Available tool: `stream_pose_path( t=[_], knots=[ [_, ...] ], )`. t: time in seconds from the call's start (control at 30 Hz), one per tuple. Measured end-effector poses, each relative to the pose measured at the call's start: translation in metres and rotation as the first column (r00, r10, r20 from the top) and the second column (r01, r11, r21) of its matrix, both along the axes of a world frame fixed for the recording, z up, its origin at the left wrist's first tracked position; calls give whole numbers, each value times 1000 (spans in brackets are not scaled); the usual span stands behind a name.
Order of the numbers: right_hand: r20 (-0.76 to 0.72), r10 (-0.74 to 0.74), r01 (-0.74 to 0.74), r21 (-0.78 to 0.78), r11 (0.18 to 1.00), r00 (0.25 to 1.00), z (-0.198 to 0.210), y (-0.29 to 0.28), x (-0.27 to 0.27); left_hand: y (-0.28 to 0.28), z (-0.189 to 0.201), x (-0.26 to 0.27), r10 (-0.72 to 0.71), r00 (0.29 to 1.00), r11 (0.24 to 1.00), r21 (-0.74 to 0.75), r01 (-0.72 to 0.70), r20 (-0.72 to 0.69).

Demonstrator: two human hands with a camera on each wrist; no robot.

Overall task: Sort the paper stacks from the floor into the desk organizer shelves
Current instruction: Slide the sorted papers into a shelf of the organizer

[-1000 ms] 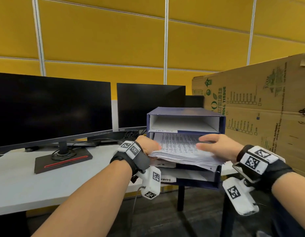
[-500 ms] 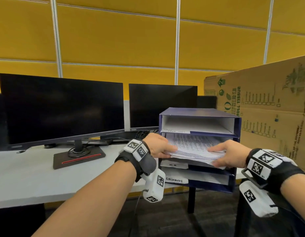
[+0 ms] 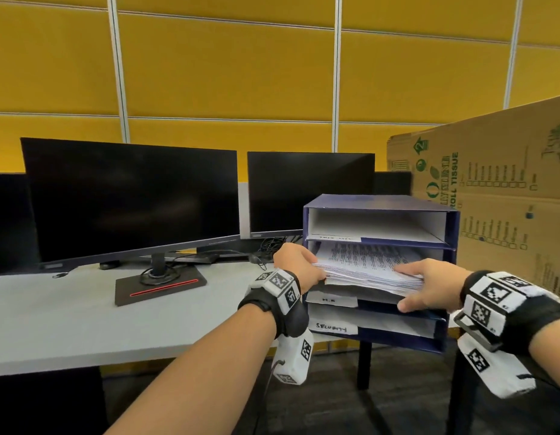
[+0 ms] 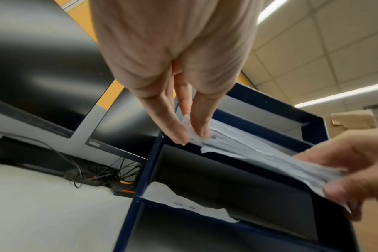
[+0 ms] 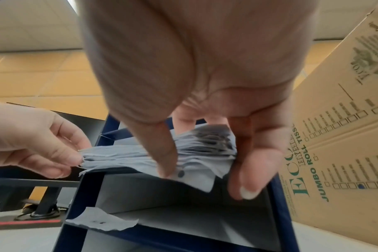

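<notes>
Paper stack: a thick sheaf of white printed sheets lies between the two hands, its far part inside the second shelf from the top, its near edge sticking out of the front.
Organizer: a dark blue cardboard desk organizer with stacked white-lined shelves stands directly beyond both hands; the shelf above the stack holds no paper that can be seen.
Left hand: the left hand pinches the stack's left near corner, thumb and fingers closed on the sheet edges at the organizer's left wall.
Right hand: the right hand grips the stack's right near corner, fingers on top of the sheets and thumb below the edge.
Labels: white handwritten paper tags are stuck on the shelf fronts just below the left hand.
Desk: a pale grey tabletop stretches away to the left of the left hand.
Monitors: two dark flat screens stand beyond and left of the left hand.
Box: a large brown printed cardboard carton stands just right of the organizer, beyond the right hand.
</notes>
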State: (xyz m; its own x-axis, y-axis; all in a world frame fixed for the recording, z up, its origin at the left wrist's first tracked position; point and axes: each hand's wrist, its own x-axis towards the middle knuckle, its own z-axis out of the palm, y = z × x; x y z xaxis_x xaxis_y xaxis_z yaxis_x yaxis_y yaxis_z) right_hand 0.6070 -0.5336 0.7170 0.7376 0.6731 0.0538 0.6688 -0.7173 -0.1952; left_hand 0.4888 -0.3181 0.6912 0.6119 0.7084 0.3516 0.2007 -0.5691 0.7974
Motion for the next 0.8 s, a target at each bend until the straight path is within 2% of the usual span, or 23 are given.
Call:
stream_pose_path(
  t=[0.1,0.33,0.6,0.8],
  knots=[
    [82,-47,45,18,999,996,-1,2,4,-2,-1,3,34,999,996,81,-32,-23],
    [-9,-67,68,126,990,998,-5,10,13,0,-5,3,54,997,985,166,-43,-63],
    [47,-13,13,1,1000,999,-8,9,14,5,-3,2,35,986,968,251,7,-163],
    [104,-67,69,-12,998,992,-15,15,13,4,-4,3,59,954,902,426,76,-295]
  ],
)
